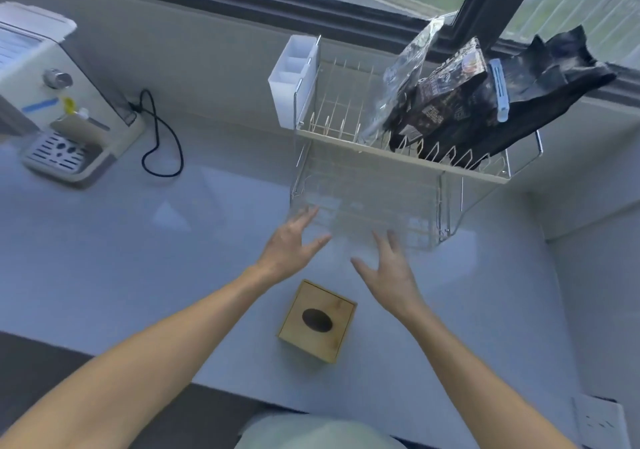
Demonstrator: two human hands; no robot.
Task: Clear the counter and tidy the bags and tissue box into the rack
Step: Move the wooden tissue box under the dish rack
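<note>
A two-tier wire dish rack (388, 152) stands on the pale counter below the window. Several bags lean in its top tier: a clear plastic bag (408, 67), a dark printed snack bag (446, 98) and a black bag (547, 81) held by a pale blue clip. A wooden tissue box (317, 322) with a dark oval opening sits on the counter near me. My left hand (289, 244) and my right hand (389, 268) hover with fingers spread just in front of the rack's lower tier, beyond the tissue box, holding nothing.
A white cutlery holder (294, 78) hangs on the rack's left side. A beige water dispenser (52, 102) with a black cable (161, 137) stands at the far left. The counter's dark front edge runs at the bottom left. A wall with a socket (597, 421) closes the right.
</note>
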